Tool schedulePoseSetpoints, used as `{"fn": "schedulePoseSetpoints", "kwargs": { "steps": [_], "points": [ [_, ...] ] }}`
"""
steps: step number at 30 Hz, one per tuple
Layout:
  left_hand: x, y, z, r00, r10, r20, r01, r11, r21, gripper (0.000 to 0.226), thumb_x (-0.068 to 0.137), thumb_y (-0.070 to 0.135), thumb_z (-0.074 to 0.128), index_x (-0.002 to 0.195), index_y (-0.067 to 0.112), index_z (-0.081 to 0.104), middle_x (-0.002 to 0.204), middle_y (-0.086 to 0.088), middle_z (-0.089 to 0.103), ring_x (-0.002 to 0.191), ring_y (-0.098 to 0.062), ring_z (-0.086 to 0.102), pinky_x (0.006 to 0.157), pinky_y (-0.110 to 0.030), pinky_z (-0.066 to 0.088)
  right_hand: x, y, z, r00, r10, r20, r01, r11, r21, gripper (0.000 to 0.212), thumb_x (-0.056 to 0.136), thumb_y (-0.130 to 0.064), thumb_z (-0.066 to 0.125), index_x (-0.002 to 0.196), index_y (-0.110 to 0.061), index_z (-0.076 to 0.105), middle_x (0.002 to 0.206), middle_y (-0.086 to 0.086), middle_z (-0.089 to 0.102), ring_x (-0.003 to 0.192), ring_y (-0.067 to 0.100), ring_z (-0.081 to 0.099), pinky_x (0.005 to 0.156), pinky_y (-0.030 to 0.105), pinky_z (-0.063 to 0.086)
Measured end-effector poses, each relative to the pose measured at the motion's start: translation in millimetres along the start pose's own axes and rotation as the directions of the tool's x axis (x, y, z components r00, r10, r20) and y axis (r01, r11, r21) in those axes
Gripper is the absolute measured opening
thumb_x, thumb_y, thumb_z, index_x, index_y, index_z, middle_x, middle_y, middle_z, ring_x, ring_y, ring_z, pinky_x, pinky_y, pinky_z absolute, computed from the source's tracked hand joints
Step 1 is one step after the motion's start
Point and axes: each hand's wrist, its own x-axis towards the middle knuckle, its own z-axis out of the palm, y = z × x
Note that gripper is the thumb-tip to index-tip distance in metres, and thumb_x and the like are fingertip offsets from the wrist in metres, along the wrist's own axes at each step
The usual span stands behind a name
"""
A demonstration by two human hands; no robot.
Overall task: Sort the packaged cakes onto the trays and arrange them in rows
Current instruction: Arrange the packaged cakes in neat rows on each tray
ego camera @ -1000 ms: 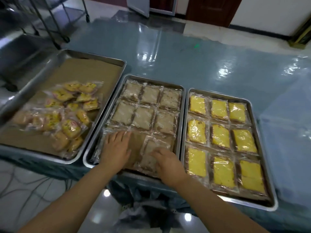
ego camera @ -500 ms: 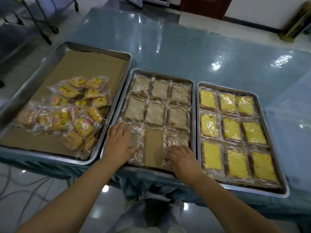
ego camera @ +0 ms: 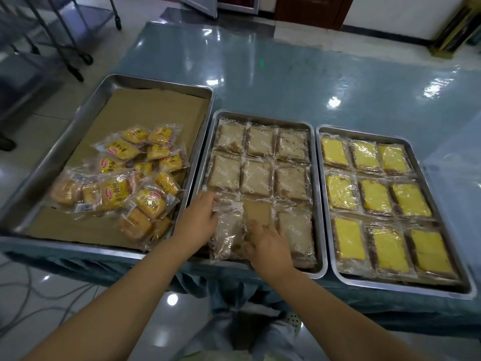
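Three metal trays stand side by side. The left tray (ego camera: 156, 86), lined with brown paper, holds a loose pile of yellow-wrapped cakes (ego camera: 122, 178). Brown cakes (ego camera: 256, 177) in clear wrappers lie in rows on the middle tray (ego camera: 316, 204). Its front row has a bare paper gap (ego camera: 257, 212) in the middle. My left hand (ego camera: 197, 220) pinches the far corner of the front-left brown cake packet (ego camera: 229, 235). My right hand (ego camera: 268, 246) lies flat beside that packet, fingers over the gap. Yellow cakes (ego camera: 374, 195) fill the right tray (ego camera: 390, 138) in three rows.
The trays sit at the near edge of a table under a glossy blue-green cover (ego camera: 286, 87). A wheeled metal rack (ego camera: 65, 48) stands on the floor at the far left. Cables (ego camera: 39, 290) trail over the tiles near my left arm.
My right hand has left the front-right brown packet and moved left to the gap. My left hand now pinches the front-left packet's corner instead of pressing flat on it.
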Motion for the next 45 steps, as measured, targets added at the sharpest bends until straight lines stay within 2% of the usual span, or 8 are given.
{"fn": "schedulePoseSetpoints", "kwargs": {
  "steps": [4, 10, 16, 21, 26, 30, 37, 45],
  "points": [
    [7, 6, -5, 0.989, -0.147, -0.008, 0.134, 0.922, -0.362, 0.034, 0.08, 0.002, 0.064, 0.094, 0.031, 0.053, 0.093, 0.012, 0.056, 0.077, -0.004, 0.057, 0.059, -0.017, 0.047, 3, -9, 0, 0.969, 0.23, 0.087, -0.245, 0.882, 0.402, 0.053, 0.089, -0.025, 0.058, 0.136, -0.023, 0.033, 0.098, -0.002, 0.062, 0.081, 0.016, 0.059, 0.07, 0.03, 0.047],
    [18, 10, -10, 0.981, -0.188, 0.053, 0.189, 0.841, -0.506, 0.037, 0.081, 0.001, 0.064, 0.111, 0.021, 0.052, 0.1, 0.005, 0.057, 0.094, -0.008, 0.056, 0.075, -0.014, 0.045, 12, 3, -15, 0.874, 0.419, 0.248, -0.445, 0.481, 0.756, 0.039, 0.09, -0.015, 0.059, 0.127, -0.012, 0.047, 0.092, 0.0, 0.062, 0.074, 0.018, 0.065, 0.061, 0.028, 0.057],
    [15, -8, -14, 1.0, 0.026, -0.014, -0.027, 0.998, -0.055, 0.039, 0.084, -0.003, 0.055, 0.12, 0.013, 0.057, 0.117, 0.0, 0.057, 0.101, -0.009, 0.054, 0.084, -0.019, 0.043, 5, 29, -26, 0.823, 0.568, 0.007, -0.435, 0.622, 0.651, 0.035, 0.09, -0.014, 0.054, 0.124, -0.014, 0.051, 0.087, -0.005, 0.06, 0.063, 0.008, 0.057, 0.047, 0.019, 0.039],
    [24, -12, -4, 0.962, 0.205, 0.178, -0.252, 0.918, 0.307, 0.05, 0.083, -0.006, 0.049, 0.13, 0.011, 0.05, 0.13, -0.007, 0.052, 0.123, -0.022, 0.039, 0.101, -0.027, 0.03, -1, 25, -19, 0.857, 0.516, -0.019, -0.437, 0.745, 0.504, 0.04, 0.089, -0.018, 0.059, 0.126, -0.02, 0.045, 0.089, -0.003, 0.063, 0.065, 0.002, 0.056, 0.049, 0.018, 0.037],
    [20, -6, 1, 0.97, 0.226, 0.093, -0.244, 0.917, 0.316, 0.051, 0.086, 0.007, 0.053, 0.136, 0.016, 0.044, 0.135, -0.003, 0.049, 0.126, -0.019, 0.035, 0.104, -0.028, 0.027, 2, 16, -9, 0.91, 0.415, 0.013, -0.385, 0.83, 0.404, 0.042, 0.092, -0.022, 0.056, 0.131, -0.023, 0.041, 0.082, -0.007, 0.06, 0.06, 0.003, 0.054, 0.046, 0.015, 0.036],
    [-2, -2, 22, 0.905, 0.239, 0.351, -0.367, 0.856, 0.364, 0.069, 0.09, 0.048, 0.048, 0.147, 0.034, 0.013, 0.156, 0.003, 0.013, 0.142, -0.02, 0.004, 0.114, -0.04, 0.0, 2, 16, -8, 0.921, 0.388, 0.03, -0.361, 0.823, 0.438, 0.042, 0.09, -0.018, 0.059, 0.129, -0.023, 0.043, 0.084, -0.007, 0.061, 0.068, 0.005, 0.057, 0.056, 0.018, 0.045],
    [0, 3, 45, 0.853, 0.256, 0.454, -0.483, 0.718, 0.501, 0.076, 0.087, 0.067, 0.032, 0.136, 0.044, -0.02, 0.151, -0.001, -0.024, 0.111, -0.017, -0.058, 0.079, -0.037, -0.048, 0, 27, -15, 0.945, 0.317, 0.086, -0.328, 0.894, 0.306, 0.034, 0.091, -0.02, 0.056, 0.125, -0.019, 0.052, 0.102, 0.003, 0.064, 0.081, 0.017, 0.061, 0.066, 0.027, 0.048],
    [9, 2, 49, 0.838, 0.209, 0.504, -0.472, 0.739, 0.48, 0.081, 0.082, 0.071, 0.036, 0.139, 0.045, -0.016, 0.15, 0.0, -0.021, 0.135, -0.022, -0.029, 0.103, -0.047, -0.029, -22, 58, -18, 0.975, 0.221, -0.005, -0.219, 0.962, -0.16, 0.04, 0.093, -0.027, 0.046, 0.133, -0.024, 0.047, 0.139, 0.002, 0.04, 0.123, 0.022, 0.036, 0.101, 0.033, 0.034]
  ]
}}
